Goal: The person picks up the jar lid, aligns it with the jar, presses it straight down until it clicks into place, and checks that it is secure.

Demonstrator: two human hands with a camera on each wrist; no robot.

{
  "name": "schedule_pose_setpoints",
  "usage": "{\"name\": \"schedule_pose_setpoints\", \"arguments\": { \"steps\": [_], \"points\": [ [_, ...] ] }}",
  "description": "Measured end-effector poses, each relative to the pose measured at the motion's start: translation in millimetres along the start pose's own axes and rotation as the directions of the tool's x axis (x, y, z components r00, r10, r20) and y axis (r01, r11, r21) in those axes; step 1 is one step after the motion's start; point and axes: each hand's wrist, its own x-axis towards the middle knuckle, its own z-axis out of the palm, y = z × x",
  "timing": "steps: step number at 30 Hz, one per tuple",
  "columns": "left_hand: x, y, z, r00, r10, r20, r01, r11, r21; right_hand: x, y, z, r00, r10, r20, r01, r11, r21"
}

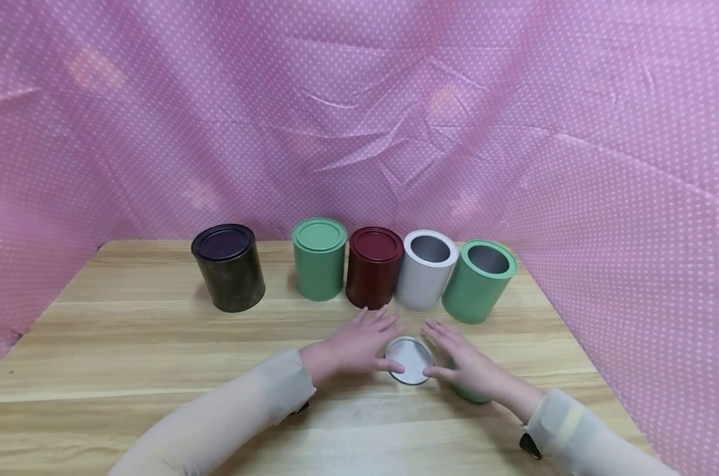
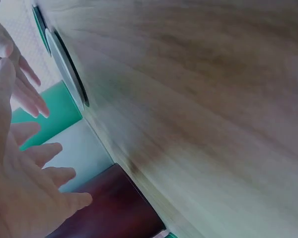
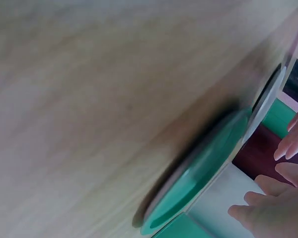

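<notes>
A round white lid lies on the wooden table between the two hands. My left hand is on its left side, fingers spread and thumb tip overlapping the lid's edge in the head view. From the other side my right hand reaches over, fingers extended and thumb at the lid's right edge. Neither hand grips anything. Beneath the right hand lies a green lid, mostly hidden from the head camera. Behind the hands stand an uncovered white can and an uncovered green can.
A lidded dark red can stands against the white one. Left of it are a lidded green can and, farther off, a lidded black can. Pink dotted cloth hangs around the table's back and sides.
</notes>
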Motion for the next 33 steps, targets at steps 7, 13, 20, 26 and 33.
{"name": "schedule_pose_setpoints", "arguments": {
  "steps": [7,13,20,26,33],
  "points": [
    [0.5,2.5,1.5,0.996,-0.035,0.084,0.034,0.999,0.011,-0.1,2.5,4.5,0.999,0.019,0.031,-0.019,1.000,-0.024],
    [1.7,0.9,3.2,0.992,-0.042,0.121,0.043,0.999,-0.007,-0.9,5.9,7.4,0.997,0.043,0.062,-0.040,0.998,-0.044],
    [4.1,-2.2,4.9,0.985,-0.071,0.157,0.077,0.997,-0.031,0.6,8.8,9.8,0.996,0.041,0.082,-0.038,0.999,-0.035],
    [5.0,-2.9,5.7,0.978,-0.085,0.190,0.098,0.993,-0.064,1.7,9.9,11.3,0.994,0.054,0.095,-0.053,0.999,-0.013],
    [7.5,-2.6,9.1,0.973,-0.100,0.206,0.119,0.990,-0.080,3.1,10.1,10.4,0.992,0.076,0.104,-0.079,0.997,0.024]
  ]
}}
